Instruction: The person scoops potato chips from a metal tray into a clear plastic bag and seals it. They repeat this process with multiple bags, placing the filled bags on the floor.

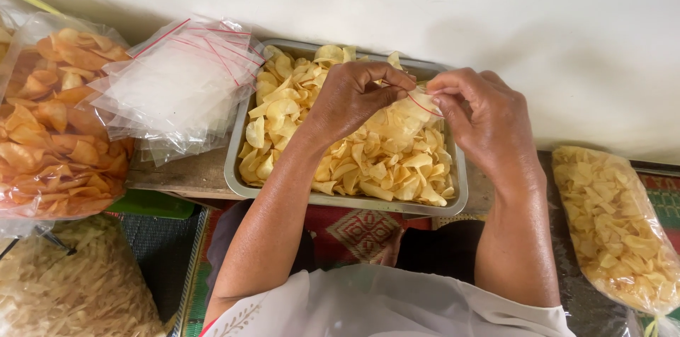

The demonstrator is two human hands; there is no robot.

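Note:
Both my hands meet over a metal tray [234, 181] heaped with pale yellow chips [397, 160]. Between them I hold a small clear plastic bag [423, 104] with a red zip line. My left hand [350, 99] pinches the bag's top edge from the left. My right hand [482, 114] grips the same edge from the right. The bag hangs just above the chips, and its lower part is hidden behind my fingers.
A stack of clear zip bags [177, 85] lies left of the tray. A big bag of orange chips [57, 124] sits at far left, another sack of pale strips [78, 287] below it. A filled bag of yellow chips [616, 227] lies at right. A white wall stands behind.

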